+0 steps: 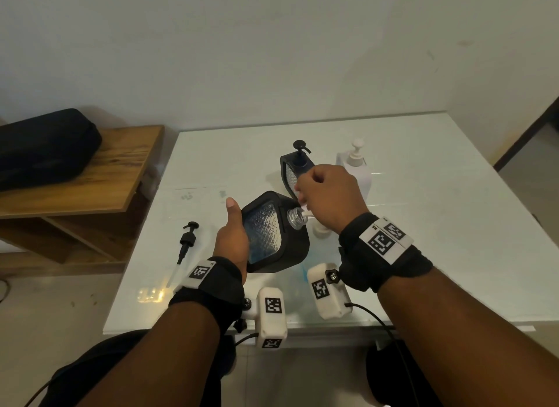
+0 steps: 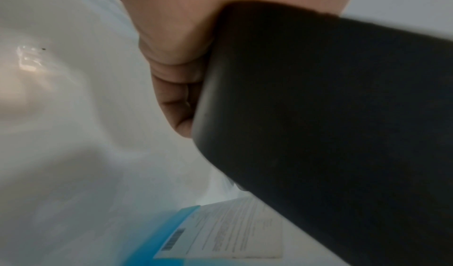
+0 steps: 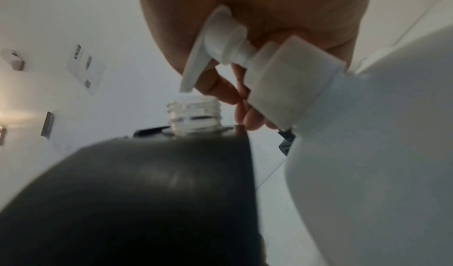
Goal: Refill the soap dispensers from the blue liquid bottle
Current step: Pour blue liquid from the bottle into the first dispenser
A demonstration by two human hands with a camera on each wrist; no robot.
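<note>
- A black dispenser [image 1: 273, 234], pump off, was held tilted by the left hand [image 1: 231, 240], fingers wrapped round it.
- The blue bottle's [image 3: 367, 154] white pump [image 3: 220, 43] was pressed by the right hand [image 1: 328, 199], fingers curled over it, above the open neck [image 1: 295, 216].

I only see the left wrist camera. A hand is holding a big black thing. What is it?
Observer: It's a black dispenser, tilted in the left hand. Its clear neck is open.
Operator: Where is its top?
Observer: A black pump lies on the table, to the left of that hand.
Operator: What's the other hand doing?
Observer: The right hand grips the white pump of the blue liquid bottle. Its nozzle points down close to the open neck.
</note>
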